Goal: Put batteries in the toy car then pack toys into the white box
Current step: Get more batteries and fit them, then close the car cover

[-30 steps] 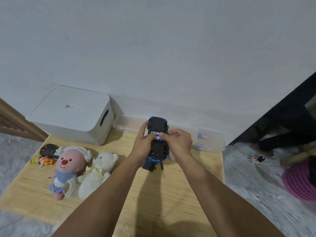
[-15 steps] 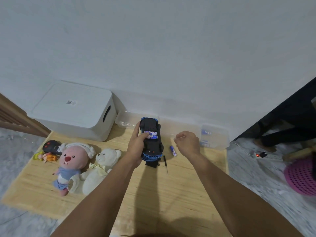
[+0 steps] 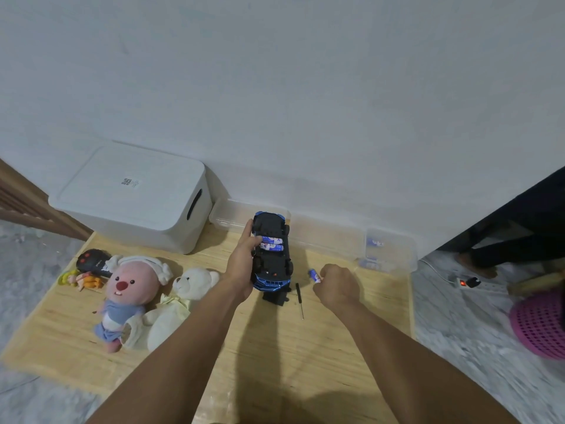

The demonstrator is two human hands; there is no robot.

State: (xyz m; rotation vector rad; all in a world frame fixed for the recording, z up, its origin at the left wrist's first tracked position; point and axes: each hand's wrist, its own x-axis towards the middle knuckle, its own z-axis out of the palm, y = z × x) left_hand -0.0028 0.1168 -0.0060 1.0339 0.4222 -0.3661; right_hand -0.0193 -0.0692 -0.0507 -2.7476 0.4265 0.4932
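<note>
The blue and black toy car (image 3: 272, 264) lies belly up on the wooden table (image 3: 275, 347). My left hand (image 3: 243, 267) grips its left side, thumb on the open battery bay. Two blue batteries (image 3: 272, 243) sit in that bay. To the right of the car, my right hand (image 3: 336, 286) has its fingers curled and pinches a loose blue battery (image 3: 315, 275) at the table top. The closed white box (image 3: 131, 197) stands at the back left against the wall.
A small black screwdriver (image 3: 299, 299) and a black cover piece (image 3: 275, 296) lie just below the car. A clear container (image 3: 388, 252) with more batteries is back right. A pink plush (image 3: 128, 292), a white bear (image 3: 180, 304), a black remote (image 3: 93, 261) and a small doll (image 3: 81, 280) lie left.
My right hand left the car's battery bay and moved right and down to the loose battery on the table. The left hand kept hold of the car.
</note>
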